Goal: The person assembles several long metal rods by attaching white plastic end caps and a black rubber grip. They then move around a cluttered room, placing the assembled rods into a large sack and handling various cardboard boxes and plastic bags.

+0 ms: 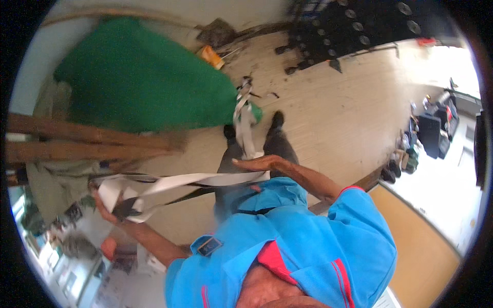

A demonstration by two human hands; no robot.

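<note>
A long white strap (190, 179) with dark edges or a dark strip beside it stretches between my two hands. At the left, my left hand (109, 206) is closed around gathered loops of it. My right hand (257, 164) lies in front of my waist, its fingers long and close together, with the strap running under the palm and held there. Part of the thumb side is hidden. More of the white strap (245, 131) trails from near my right hand down to the floor by my feet, ending in a tangled bunch.
A big green cloth or sheet (138, 77) covers something at the far left. Wooden beams (87, 143) jut in below it. A black perforated rack (359, 31) stands at the far right on the pale floor (328, 108). Shoes and bags (411, 141) line the right side.
</note>
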